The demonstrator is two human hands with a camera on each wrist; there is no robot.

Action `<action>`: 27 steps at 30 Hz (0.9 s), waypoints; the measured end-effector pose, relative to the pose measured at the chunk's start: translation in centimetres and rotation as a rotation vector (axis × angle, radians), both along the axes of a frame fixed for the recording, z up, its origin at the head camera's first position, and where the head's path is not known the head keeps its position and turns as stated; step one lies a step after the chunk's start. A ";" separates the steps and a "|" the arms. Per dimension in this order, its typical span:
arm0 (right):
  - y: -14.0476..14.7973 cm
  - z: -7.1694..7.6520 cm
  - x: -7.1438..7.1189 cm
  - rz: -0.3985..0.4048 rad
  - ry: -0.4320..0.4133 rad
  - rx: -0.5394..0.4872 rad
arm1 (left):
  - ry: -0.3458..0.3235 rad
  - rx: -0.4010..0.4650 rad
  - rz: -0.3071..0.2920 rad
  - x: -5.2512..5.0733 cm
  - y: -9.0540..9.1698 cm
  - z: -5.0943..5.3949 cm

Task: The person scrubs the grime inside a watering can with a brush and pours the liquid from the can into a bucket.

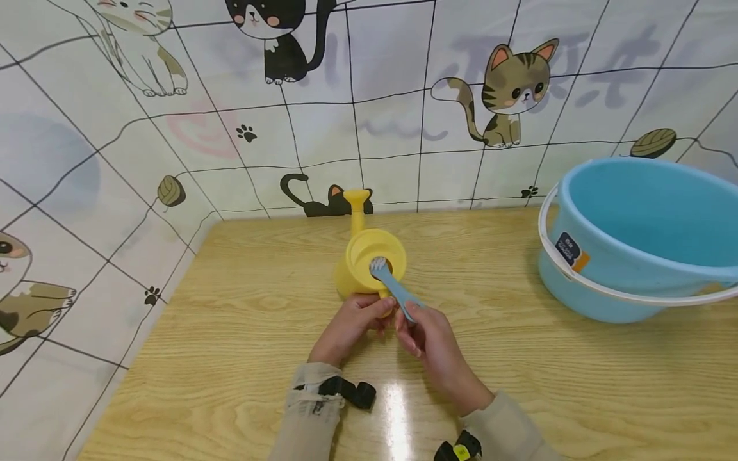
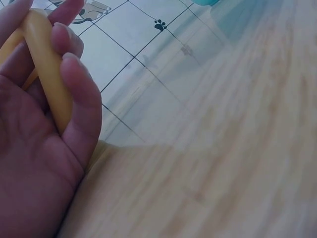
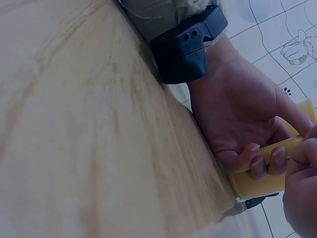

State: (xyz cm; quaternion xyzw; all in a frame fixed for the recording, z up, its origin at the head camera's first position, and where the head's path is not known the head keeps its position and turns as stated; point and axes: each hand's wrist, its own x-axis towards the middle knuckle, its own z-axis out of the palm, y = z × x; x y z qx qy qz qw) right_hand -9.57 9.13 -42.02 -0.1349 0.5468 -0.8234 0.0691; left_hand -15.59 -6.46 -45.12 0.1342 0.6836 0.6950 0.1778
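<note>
A yellow toy watering can [image 1: 398, 250] stands on the wooden table, its spout [image 1: 357, 208] toward the wall. My left hand [image 1: 355, 323] grips its handle on the near side; in the left wrist view, curled fingers wrap the yellow handle [image 2: 48, 69]. With my right hand [image 1: 436, 339] I hold a small blue brush [image 1: 393, 286]. Its pale bristles lie over the round hole in the can's top, and how far they reach in is hard to tell. The right wrist view has both hands close together by the can [image 3: 255, 187], but the brush is not visible there.
At the right of the table [image 1: 259, 307] stands a large light-blue bucket [image 1: 599, 301] with a white handle [image 1: 634, 298]. A cat-printed, gridded wall covering [image 1: 392, 128] borders the table at the back and left. Black wrist cameras [image 1: 352, 392] are strapped to both wrists.
</note>
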 end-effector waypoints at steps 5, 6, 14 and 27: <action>-0.1 0.0 0.2 -0.011 0.040 -0.011 | 0.005 0.022 -0.010 0.0 0.1 -0.1; -0.1 0.0 0.2 -0.011 0.045 -0.014 | 0.004 0.024 -0.010 0.0 0.1 -0.1; -0.1 0.0 0.2 -0.001 0.073 0.025 | -0.012 0.019 -0.010 0.0 0.1 -0.1; -0.2 -0.1 0.1 -0.024 0.079 0.119 | -0.016 -0.032 -0.011 1.0 0.0 2.2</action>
